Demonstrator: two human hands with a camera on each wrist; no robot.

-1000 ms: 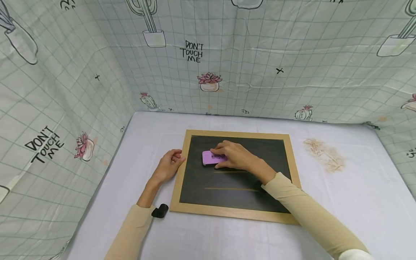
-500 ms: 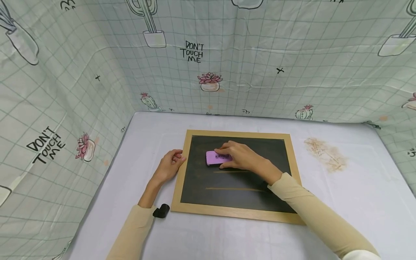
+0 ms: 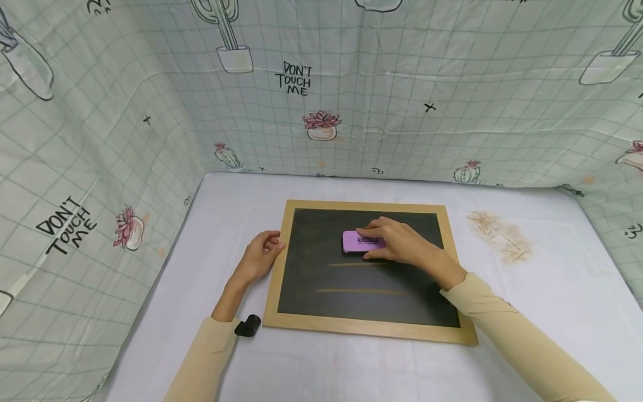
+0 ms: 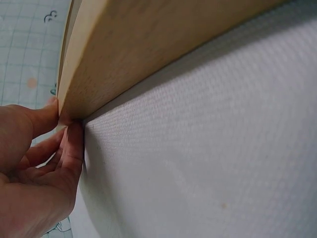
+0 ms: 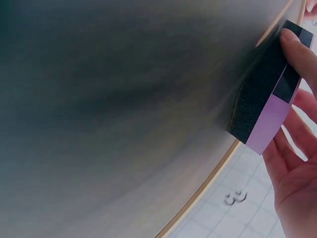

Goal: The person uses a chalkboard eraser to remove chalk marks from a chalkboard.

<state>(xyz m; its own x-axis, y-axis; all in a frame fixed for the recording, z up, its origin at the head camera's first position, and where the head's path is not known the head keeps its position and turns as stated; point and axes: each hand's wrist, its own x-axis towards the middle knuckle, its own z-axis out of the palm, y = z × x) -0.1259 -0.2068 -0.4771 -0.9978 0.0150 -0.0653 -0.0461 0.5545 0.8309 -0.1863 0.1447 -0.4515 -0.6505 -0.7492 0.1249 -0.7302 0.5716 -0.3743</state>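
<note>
A chalkboard [image 3: 311, 276] with a light wooden frame lies flat on the white-covered table. My right hand [image 3: 402, 241] grips a purple eraser [image 3: 349, 242] by its long sides, over the upper middle of the board. In the right wrist view the eraser [image 5: 270, 119] shows a dark felt underside against the board, the thumb along one side. Two thin orange-brown chalk lines [image 3: 359, 291] run across the board below the eraser. My left hand [image 3: 258, 258] pinches the frame's left edge; in the left wrist view thumb and fingertips meet the wooden frame [image 4: 129, 54] at its side.
A brownish powdery smudge [image 3: 501, 237] marks the tablecloth right of the board. A small black object [image 3: 248, 326] sits at the left cuff. Cloth printed with cacti [image 3: 321, 125] hangs behind and beside the table.
My right hand has moved the eraser rightward across the upper board. My left hand stays at the frame's left edge, and the two chalk lines look the same.
</note>
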